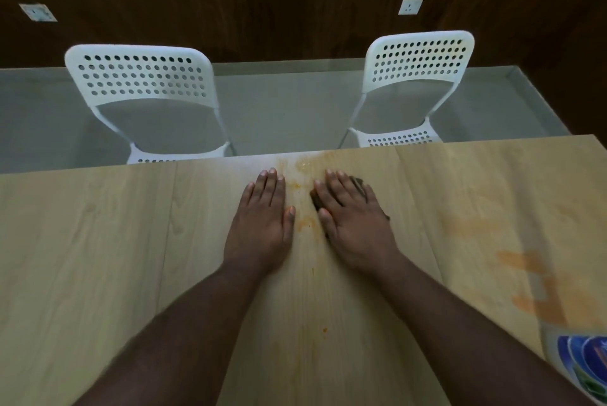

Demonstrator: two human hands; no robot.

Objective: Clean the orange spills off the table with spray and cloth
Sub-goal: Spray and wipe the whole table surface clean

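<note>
- Dark wood panelling backs the scene, with two white perforated chairs (144,100) pushed up to the far edge of a pale wood-grain table (98,241)
- Left hand (262,221) lies flat on the bare tabletop, fingers straight and together, holding nothing
- Right hand (351,218) lies just as flat, fingers spread, pressing a dark brown cloth (359,183) against the table; only the cloth's edges show past the fingers and the heel of the hand
- Orange spill (303,166) sits between the two hands near the far edge, with a fainter streak trailing toward the person and a small orange dot lower down
- A second, larger orange smear (532,290) lies well apart on the right side of the table
- Judged from this, the wiping step is in hand: the cloth is down just beside the central stain, which is not yet cleared
- Next move likely calls for sliding the cloth leftward and forward across the central stain under even palm pressure, the left hand bracing
- Afterwards the right-hand smear would need the same treatment, probably with fresh spray
- Only container in view is what looks like the spray bottle (578,369) at the lower right corner, blurred and cut by the frame edge; a blue and green label shows, its contents and nozzle cannot be made out
</note>
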